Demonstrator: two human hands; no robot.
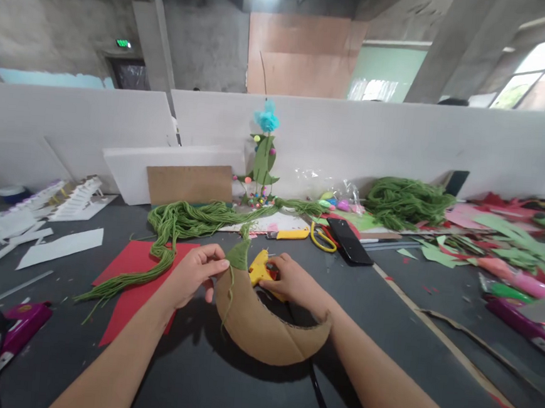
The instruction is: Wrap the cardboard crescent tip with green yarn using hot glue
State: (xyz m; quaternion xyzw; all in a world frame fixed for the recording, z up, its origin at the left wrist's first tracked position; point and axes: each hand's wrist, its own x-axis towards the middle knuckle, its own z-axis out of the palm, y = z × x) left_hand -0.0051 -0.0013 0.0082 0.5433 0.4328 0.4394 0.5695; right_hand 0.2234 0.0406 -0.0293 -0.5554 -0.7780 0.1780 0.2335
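Observation:
My left hand (199, 274) pinches the upper left end of a brown cardboard crescent (262, 332), near where its tip is wrapped in green yarn (238, 256). A loose strand of that yarn hangs down the cardboard face. Inside the crescent's curve, my right hand (290, 278) is closed round a yellow glue gun (260, 267). The gun's nozzle points up, beside the wrapped tip. Part of the gun's body is hidden by my fingers and the cardboard. A black cord (319, 390) runs from below the crescent toward the front of the table.
Behind lie a green yarn bundle (191, 219), a yellow utility knife (291, 234), yellow-handled scissors (322, 238) and a black phone (349, 241). Red paper (127, 306) is at left. A paper-flower model (264, 147) stands by the white partition (376, 137). A wooden strip (432, 330) crosses the right side.

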